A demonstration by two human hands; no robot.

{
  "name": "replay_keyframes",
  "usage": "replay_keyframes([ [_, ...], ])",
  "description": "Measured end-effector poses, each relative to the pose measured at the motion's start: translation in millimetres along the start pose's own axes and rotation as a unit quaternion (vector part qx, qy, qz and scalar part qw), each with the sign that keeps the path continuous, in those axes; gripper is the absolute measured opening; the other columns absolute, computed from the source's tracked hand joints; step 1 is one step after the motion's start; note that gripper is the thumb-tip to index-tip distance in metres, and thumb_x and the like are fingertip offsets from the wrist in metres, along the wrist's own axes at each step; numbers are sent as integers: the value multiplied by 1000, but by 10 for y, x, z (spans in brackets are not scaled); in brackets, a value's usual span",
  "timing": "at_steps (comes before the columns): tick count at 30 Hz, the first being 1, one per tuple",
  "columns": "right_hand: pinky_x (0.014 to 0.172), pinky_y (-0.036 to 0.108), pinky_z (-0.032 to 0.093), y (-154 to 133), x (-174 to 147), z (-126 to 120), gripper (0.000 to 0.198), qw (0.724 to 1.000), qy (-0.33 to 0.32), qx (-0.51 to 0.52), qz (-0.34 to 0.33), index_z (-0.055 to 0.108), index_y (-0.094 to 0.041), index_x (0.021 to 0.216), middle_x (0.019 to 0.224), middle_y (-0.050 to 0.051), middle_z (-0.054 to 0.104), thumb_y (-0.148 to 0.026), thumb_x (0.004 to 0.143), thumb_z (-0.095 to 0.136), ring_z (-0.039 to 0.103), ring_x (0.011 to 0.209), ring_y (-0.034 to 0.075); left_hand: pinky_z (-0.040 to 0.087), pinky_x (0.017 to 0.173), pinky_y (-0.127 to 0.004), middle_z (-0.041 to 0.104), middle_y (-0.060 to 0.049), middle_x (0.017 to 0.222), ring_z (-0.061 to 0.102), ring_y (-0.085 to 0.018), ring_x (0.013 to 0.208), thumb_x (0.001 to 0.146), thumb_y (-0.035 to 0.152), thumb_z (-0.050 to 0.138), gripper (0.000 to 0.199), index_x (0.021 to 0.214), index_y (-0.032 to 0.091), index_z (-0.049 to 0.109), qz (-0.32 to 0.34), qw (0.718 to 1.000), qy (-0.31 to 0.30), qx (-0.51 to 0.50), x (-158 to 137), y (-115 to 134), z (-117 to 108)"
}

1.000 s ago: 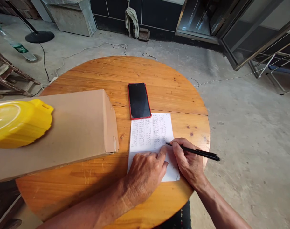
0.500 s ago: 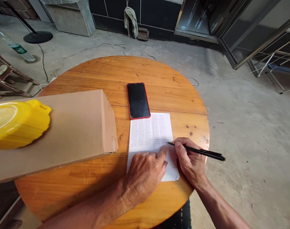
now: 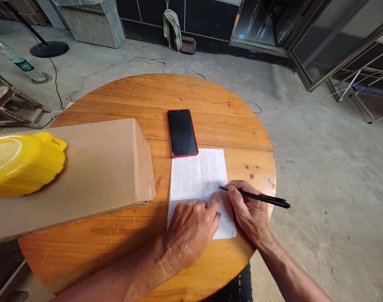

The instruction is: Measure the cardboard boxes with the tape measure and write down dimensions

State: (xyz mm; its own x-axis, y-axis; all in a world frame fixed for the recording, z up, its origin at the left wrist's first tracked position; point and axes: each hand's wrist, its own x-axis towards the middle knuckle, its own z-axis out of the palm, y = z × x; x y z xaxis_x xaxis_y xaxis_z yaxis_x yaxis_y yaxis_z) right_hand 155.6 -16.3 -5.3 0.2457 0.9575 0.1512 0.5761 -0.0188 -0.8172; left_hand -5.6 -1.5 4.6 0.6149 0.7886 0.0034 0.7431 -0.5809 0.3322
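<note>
A white sheet of paper (image 3: 194,178) with several columns of small handwritten characters lies on the round wooden table (image 3: 210,98). My left hand (image 3: 194,222) rests on its lower half, index finger stretched out and pressing the sheet, the other fingers loosely bent and partly hidden. Between thumb and fingers my right hand (image 3: 250,212) grips a black pen (image 3: 265,198). The pen's tip is at the right end of the lowest written rows, just above the left index fingertip. A phone (image 3: 182,132) in a red case, screen dark, lies over the paper's top edge.
On the table's left stands a long cardboard box (image 3: 97,163), with a yellow plastic object (image 3: 24,163) on top. A wooden ladder-like frame (image 3: 11,100), a water bottle (image 3: 24,65) and a black stand base (image 3: 49,49) are on the floor. Thin cables run behind the table.
My right hand and the pen have shifted slightly left, the pen's back end most. Another mark seems to stand at the row's end. My left hand stays in place.
</note>
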Motion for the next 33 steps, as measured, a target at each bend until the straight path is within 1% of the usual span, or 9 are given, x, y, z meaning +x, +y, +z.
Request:
replay_keyframes([
  [5,58,26,44,0,5,-1,17,1000,-7,-1,-4,63,-20,83,68,-1,61,-26,92,51,56,61,14,46,51,-31,71,0,70,68,-22,60,86,24,60,39,124,21,58,2,1000,0,3,6,2,-3],
  [10,58,26,44,-29,27,0,17,1000,-4,-11,-13,63,-20,81,66,-1,60,-25,91,51,55,59,14,45,51,-30,71,0,70,67,-20,60,85,26,61,35,120,20,60,1,1000,-1,10,3,10,-3],
  [17,59,26,44,-24,19,-7,16,1000,0,-17,-15,63,-19,82,66,-1,60,-24,91,51,55,59,13,46,52,-31,71,0,70,68,-21,61,86,26,60,38,124,21,58,4,1000,6,8,-9,9,11],
  [23,60,26,44,-13,16,-9,16,1000,-5,-18,-18,63,-19,82,67,-1,61,-24,91,51,55,59,13,46,52,-32,71,0,71,68,-23,62,87,25,60,41,127,21,56,5,1000,-5,-3,6,11,-15],
  [27,60,26,44,-19,15,-12,16,999,3,-25,-24,63,-19,81,67,-1,62,-23,91,51,55,60,13,45,52,-31,71,0,70,68,-22,61,87,25,59,38,125,20,58,5,1000,0,-1,4,7,-8],
  [31,62,25,45,-16,4,-20,15,1000,-3,-5,-23,63,-19,81,71,-1,64,-21,91,52,59,65,13,44,53,-31,71,0,70,67,-22,60,87,25,59,35,122,20,60,4,1000,3,-2,-5,5,2],
  [33,59,24,45,-8,-2,-27,16,999,-3,33,-11,64,-20,80,69,-1,63,-23,91,53,58,63,12,44,53,-31,71,-1,71,68,-22,62,87,25,59,37,124,20,58,4,1000,1,-5,-4,4,0],
])
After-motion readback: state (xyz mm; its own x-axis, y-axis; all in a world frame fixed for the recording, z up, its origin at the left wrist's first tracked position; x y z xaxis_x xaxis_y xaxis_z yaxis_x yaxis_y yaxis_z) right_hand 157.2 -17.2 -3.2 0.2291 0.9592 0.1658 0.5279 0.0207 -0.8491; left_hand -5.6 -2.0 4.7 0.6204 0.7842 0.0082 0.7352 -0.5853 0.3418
